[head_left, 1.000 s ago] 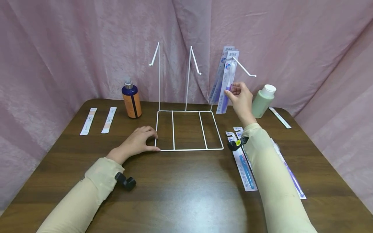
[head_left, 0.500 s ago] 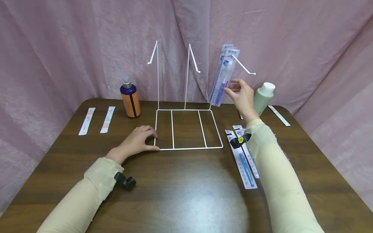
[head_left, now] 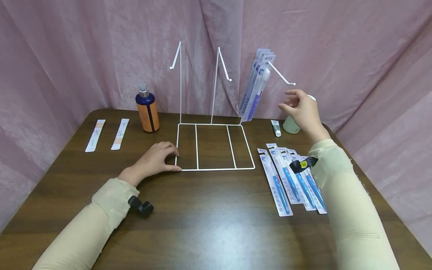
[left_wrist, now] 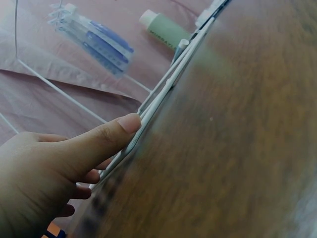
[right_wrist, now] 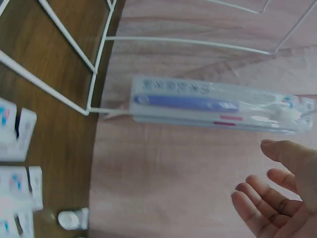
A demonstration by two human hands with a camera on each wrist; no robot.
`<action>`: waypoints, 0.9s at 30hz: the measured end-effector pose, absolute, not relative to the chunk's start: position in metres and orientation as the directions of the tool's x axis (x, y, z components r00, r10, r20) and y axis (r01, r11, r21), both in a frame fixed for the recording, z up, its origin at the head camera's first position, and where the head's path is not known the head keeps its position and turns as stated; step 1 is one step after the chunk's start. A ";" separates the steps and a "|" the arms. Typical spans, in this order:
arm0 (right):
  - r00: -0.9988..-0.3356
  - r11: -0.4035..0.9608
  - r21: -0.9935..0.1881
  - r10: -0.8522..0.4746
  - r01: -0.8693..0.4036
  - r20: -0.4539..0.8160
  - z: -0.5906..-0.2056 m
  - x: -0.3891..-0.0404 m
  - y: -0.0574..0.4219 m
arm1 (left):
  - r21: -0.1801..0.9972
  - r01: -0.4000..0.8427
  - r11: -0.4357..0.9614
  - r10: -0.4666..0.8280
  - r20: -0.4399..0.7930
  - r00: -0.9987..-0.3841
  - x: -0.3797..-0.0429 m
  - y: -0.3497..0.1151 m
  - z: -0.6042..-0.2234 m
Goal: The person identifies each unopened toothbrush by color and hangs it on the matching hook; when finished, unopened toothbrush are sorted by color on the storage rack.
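Note:
A white wire display rack [head_left: 221, 170] with three hooked uprights stands on the table. My left hand [head_left: 153, 159] grips its front left corner; in the left wrist view the thumb [left_wrist: 130, 123] lies on the front bar and the fingers curl by the side bar. Several packaged toothbrushes [head_left: 255, 93] with purple handles hang from the right hook, one behind another. To their right, my right hand [head_left: 302, 110] is in the air, fingers loosely bent, holding nothing. The right wrist view shows a gap between this hand and the front toothbrush pack [right_wrist: 188, 104].
Several blue packaged toothbrushes [head_left: 275, 183] lie fanned out on the table right of the rack. Behind are a small tube [head_left: 276, 128] and a green bottle [head_left: 291, 125], partly hidden by my right hand. An orange pump bottle [head_left: 147, 112] and two slim packets [head_left: 120, 134] are at left.
My right hand has let go of the front toothbrush pack and moved right. That pack has slid back against the others on the hook. My left hand keeps its place at the rack corner.

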State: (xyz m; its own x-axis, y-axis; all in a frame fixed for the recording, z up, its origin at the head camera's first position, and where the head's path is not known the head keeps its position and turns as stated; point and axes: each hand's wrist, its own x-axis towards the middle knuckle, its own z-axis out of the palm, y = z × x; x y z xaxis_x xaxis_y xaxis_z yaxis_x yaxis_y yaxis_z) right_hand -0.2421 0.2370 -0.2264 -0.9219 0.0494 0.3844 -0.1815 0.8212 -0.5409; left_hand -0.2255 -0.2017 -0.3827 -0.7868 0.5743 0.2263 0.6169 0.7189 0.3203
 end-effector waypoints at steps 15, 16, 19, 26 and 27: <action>-0.970 0.913 -0.376 -0.070 -0.157 0.234 -0.211 -0.194 0.278 | 0.321 0.619 0.717 0.581 0.216 -0.785 -0.227 -0.203 -0.383; -0.972 0.916 -0.369 -0.074 -0.155 0.225 -0.213 -0.190 0.282 | 0.323 0.618 0.716 0.581 0.214 -0.785 -0.228 -0.203 -0.383; -0.976 0.927 -0.345 -0.082 -0.150 0.203 -0.218 -0.181 0.292 | 0.326 0.618 0.716 0.582 0.212 -0.786 -0.228 -0.203 -0.382; -0.978 0.943 -0.294 -0.103 -0.154 0.181 -0.236 -0.161 0.311 | 0.333 0.623 0.708 0.579 0.231 -0.782 -0.227 -0.202 -0.381; -0.979 0.944 -0.293 -0.105 -0.154 0.174 -0.239 -0.158 0.313 | 0.332 0.623 0.708 0.578 0.234 -0.782 -0.227 -0.202 -0.381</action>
